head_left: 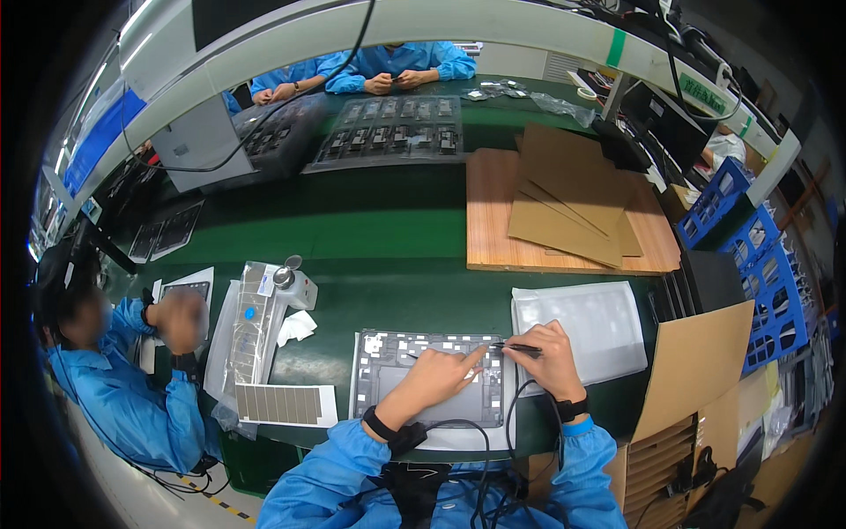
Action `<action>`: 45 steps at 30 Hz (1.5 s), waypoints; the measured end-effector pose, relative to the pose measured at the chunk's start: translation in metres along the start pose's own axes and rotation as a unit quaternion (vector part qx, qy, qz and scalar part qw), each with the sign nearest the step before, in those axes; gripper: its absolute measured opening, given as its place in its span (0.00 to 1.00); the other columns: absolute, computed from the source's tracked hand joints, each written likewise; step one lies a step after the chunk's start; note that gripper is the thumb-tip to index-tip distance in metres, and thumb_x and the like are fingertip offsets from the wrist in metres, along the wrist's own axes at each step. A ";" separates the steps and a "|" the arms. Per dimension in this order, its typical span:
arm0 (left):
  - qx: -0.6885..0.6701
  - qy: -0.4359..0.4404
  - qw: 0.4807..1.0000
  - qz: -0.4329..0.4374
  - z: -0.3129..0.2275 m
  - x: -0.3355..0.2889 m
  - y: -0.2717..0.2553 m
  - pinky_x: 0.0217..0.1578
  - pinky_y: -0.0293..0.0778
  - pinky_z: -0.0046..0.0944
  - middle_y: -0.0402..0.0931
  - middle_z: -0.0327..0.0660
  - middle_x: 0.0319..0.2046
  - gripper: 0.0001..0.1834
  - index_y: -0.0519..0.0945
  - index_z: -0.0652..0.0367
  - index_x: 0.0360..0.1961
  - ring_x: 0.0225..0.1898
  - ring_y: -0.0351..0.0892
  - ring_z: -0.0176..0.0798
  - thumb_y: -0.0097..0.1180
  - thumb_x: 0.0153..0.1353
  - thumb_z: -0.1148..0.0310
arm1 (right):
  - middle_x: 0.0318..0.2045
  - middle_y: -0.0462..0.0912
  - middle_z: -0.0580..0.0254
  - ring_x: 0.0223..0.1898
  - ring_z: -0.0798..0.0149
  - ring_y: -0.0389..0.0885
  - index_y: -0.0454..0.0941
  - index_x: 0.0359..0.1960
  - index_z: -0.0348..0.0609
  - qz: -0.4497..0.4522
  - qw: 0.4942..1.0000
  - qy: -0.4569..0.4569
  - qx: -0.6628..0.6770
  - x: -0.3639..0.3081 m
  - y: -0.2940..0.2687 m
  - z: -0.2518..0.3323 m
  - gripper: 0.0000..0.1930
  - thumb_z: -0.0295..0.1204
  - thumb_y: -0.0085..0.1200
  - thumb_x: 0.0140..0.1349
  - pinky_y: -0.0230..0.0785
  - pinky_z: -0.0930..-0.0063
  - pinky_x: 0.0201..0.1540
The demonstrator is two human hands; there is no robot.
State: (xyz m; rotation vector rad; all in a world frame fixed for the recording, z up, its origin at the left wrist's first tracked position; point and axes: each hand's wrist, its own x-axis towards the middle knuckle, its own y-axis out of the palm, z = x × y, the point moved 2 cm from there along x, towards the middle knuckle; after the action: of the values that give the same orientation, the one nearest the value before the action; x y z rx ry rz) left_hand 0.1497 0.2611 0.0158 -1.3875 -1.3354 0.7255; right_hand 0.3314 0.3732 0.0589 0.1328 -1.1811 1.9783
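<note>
A flat grey device housing (432,392) with many small white and dark parts along its upper and right edges lies on a white sheet in front of me. My left hand (438,375) rests over it, index finger stretched to the upper right corner and nothing seen in its grip. Beside that corner my right hand (551,353) pinches a slim black pen-like tool (523,348), its tip close to my left fingertip. The tool's exact kind is too small to make out. Black bands circle both wrists, with cables running down from them.
Left of the housing lie a sheet of grey strips (284,405), a bagged strip sheet (249,322) and a metal-topped dispenser bottle (297,286). A white padded sheet (577,326) lies right, cardboard (573,194) on a wooden board behind. A co-worker (132,379) sits at left; others sit opposite.
</note>
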 end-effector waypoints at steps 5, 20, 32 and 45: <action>-0.007 0.004 1.000 -0.012 0.005 -0.001 0.004 0.21 0.74 0.43 0.79 0.40 0.18 0.23 0.76 0.49 0.59 0.17 0.79 0.45 0.57 0.64 0.56 | 0.24 0.85 0.67 0.28 0.66 0.78 0.87 0.29 0.45 -0.011 1.000 0.000 0.013 -0.003 0.000 -0.005 0.07 0.31 0.70 0.51 0.61 0.71 0.38; -0.017 0.000 1.000 -0.009 0.007 -0.001 0.007 0.21 0.73 0.43 0.78 0.40 0.17 0.23 0.77 0.48 0.59 0.17 0.79 0.45 0.56 0.64 0.56 | 0.24 0.84 0.68 0.28 0.67 0.79 0.87 0.30 0.45 0.013 1.000 -0.006 0.013 -0.003 0.004 -0.006 0.07 0.31 0.71 0.50 0.63 0.72 0.40; -0.020 0.001 1.000 -0.010 0.004 0.000 0.003 0.21 0.73 0.44 0.77 0.42 0.15 0.23 0.77 0.49 0.60 0.16 0.78 0.46 0.56 0.65 0.56 | 0.23 0.84 0.66 0.27 0.65 0.79 0.86 0.30 0.43 0.014 0.999 0.001 0.029 -0.003 0.001 -0.004 0.07 0.29 0.70 0.50 0.63 0.71 0.40; -0.032 -0.009 0.999 -0.005 0.002 0.004 0.007 0.19 0.72 0.45 0.75 0.41 0.13 0.26 0.72 0.47 0.65 0.14 0.77 0.47 0.54 0.66 0.57 | 0.25 0.85 0.63 0.28 0.62 0.79 0.87 0.31 0.42 0.017 0.999 0.027 0.037 -0.005 0.001 -0.006 0.08 0.29 0.70 0.50 0.66 0.71 0.41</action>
State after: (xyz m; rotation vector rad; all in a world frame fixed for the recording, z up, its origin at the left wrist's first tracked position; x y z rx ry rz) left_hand 0.1509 0.2666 0.0096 -1.4270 -1.3898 0.6937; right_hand 0.3359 0.3752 0.0525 0.0978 -1.0831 2.0437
